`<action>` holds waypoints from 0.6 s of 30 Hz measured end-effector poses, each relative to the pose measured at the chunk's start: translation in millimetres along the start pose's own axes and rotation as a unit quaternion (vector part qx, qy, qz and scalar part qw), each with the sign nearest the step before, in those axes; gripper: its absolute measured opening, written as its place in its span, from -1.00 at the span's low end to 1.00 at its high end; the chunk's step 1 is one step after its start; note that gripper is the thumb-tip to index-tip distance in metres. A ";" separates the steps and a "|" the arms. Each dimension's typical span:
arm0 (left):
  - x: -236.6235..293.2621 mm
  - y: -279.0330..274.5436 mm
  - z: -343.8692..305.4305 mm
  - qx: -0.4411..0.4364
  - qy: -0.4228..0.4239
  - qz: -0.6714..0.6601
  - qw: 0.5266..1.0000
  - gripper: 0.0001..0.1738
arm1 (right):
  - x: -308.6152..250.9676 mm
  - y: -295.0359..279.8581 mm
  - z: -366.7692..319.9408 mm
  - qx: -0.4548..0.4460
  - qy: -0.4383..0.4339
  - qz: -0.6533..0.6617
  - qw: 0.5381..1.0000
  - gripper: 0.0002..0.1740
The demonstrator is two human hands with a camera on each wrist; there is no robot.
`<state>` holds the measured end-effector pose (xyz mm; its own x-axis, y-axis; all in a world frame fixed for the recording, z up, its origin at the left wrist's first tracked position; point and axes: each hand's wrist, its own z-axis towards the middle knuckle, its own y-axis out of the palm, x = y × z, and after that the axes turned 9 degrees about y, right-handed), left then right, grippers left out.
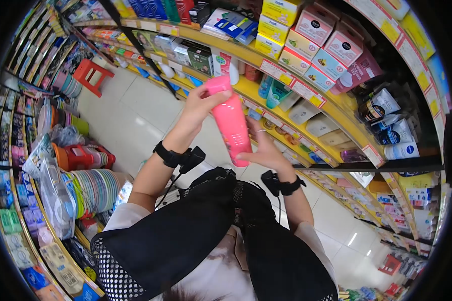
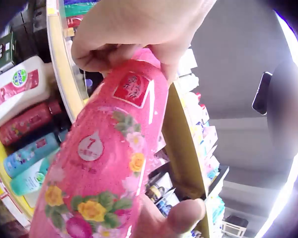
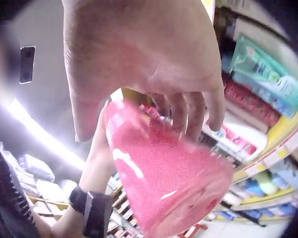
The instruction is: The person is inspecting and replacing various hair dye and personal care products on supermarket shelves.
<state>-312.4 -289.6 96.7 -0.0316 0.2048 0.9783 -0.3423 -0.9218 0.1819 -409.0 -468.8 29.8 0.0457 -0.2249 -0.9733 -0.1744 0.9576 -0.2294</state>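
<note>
In front of the person's chest, a glossy pink bottle [image 1: 230, 125] is tilted, its cap end up and its wide base toward the body. The left hand [image 1: 200, 104] grips it at the cap and neck. Flowers, a red emblem and a white drop marked 7 cover the bottle's front [image 2: 97, 163] in the left wrist view. Beside the lower part, the right hand [image 1: 266, 150] has its thumb stretched out by the base. Its loosely extended fingers [image 3: 193, 116] overlap the bottle's far side in the right wrist view. The bottle's base [image 3: 198, 206] faces that camera.
Shelves with yellow edges [image 1: 281, 118] stand close ahead, carrying boxes, tubes and bottles. Stacked basins [image 1: 93, 188] and a lower shelf line the left side. A red stool [image 1: 93, 75] stands on the tiled aisle floor [image 1: 130, 108]. Each wrist wears a strapped camera.
</note>
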 end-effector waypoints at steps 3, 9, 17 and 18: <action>7.6 8.7 -5.7 -0.006 0.018 -0.002 1.000 -0.62 | -10.7 33.4 15.3 0.036 -0.018 0.002 0.999 -0.18; 5.0 9.7 -0.2 -0.168 0.099 0.275 0.941 -0.45 | 0.6 30.2 7.4 -0.036 0.082 0.347 0.934 -0.32; -30.9 24.3 -20.9 -0.200 -0.101 -0.030 0.974 -0.45 | -1.0 12.9 -3.4 -0.192 0.123 0.508 0.831 -0.32; -33.7 28.2 -23.8 -0.180 -0.102 0.006 0.978 -0.48 | 0.6 13.9 -5.8 -0.186 0.127 0.511 0.830 -0.32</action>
<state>-343.4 -314.7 66.5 0.1376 0.0908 0.9863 -0.6535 -0.7400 0.1593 -417.1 -456.7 26.0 -0.5135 0.5944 -0.6190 -0.2872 0.5606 0.7766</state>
